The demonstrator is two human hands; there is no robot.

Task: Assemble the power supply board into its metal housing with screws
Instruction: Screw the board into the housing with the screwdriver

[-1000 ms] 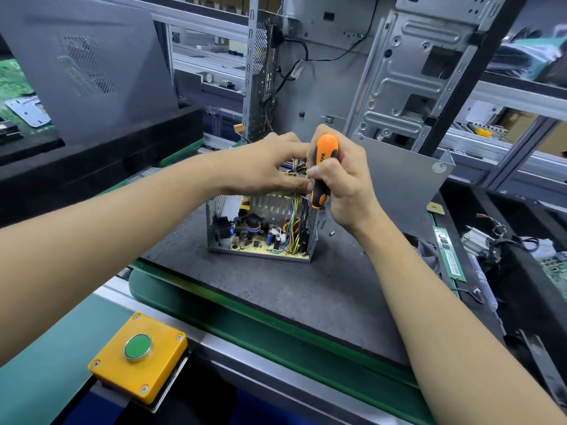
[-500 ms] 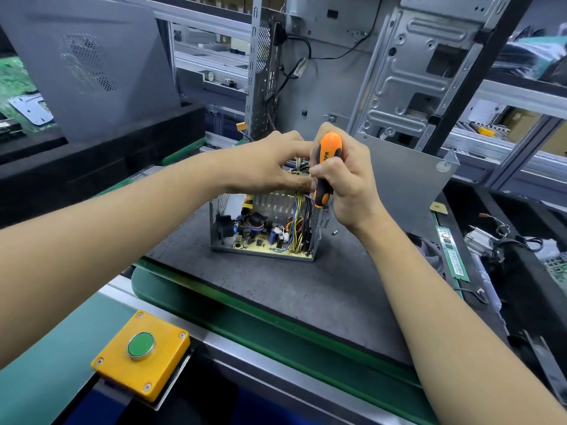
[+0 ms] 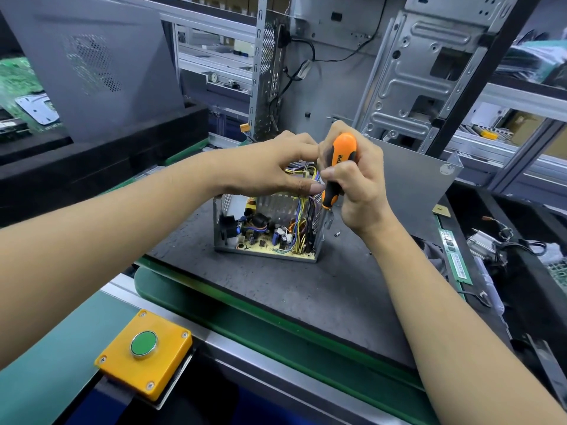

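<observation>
Dark grey mat [image 3: 291,289] covered the counter, with a green conveyor edge [image 3: 276,320] along its near side and steel racking behind. Metal housing [image 3: 221,222] sat open-topped at mat centre, power supply board [image 3: 270,243] lying flat on its floor, bundled wires [image 3: 302,228] rising along the 3 o'clock wall. Left hand [image 3: 270,167] rested over the housing's top rim, fingers curled over the far edge and thumb extended toward 3 o'clock; whether it pinched a wire could not be told. Right hand [image 3: 359,185] gripped the orange-and-black screwdriver [image 3: 340,167] upright, fingers wrapped around the handle, its shaft pointing down at the housing's 3 o'clock wall; tip hidden. One loose screw [image 3: 337,233] lay on the mat just beside the housing at 3 o'clock. Grey sheet-metal cover [image 3: 414,185] stood tilted behind the right hand. Green memory stick [image 3: 455,259] lay at the mat's 3 o'clock edge. Yellow box with green push button [image 3: 144,351] sat at 7 o'clock on the conveyor frame. Computer chassis [image 3: 429,72] stood upright at 1 o'clock.
</observation>
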